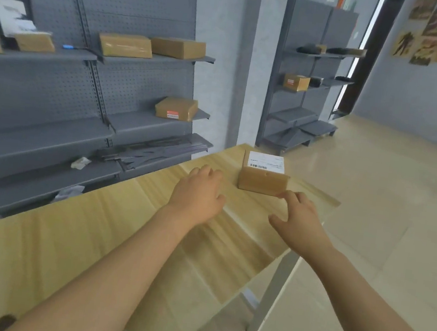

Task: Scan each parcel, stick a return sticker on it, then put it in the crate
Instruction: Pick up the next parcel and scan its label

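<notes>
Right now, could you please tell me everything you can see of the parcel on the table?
The parcel is a small brown cardboard box, closed, lying flat near the far end of the wooden table. A white shipping label with a barcode covers most of its top. The right hand reaches its near right corner with straight fingers; contact is unclear. The left hand is beside it, apart.

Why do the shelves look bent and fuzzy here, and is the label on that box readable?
Head view: the wide-angle lens bows the shelves and tilts the room; the left edge is smeared with blur. The parcel on the table is fairly sharp, but only the barcode on its white label can be made out, not the text. Light is soft, with bright glare at the doorway. Both hands are slightly soft.
</notes>
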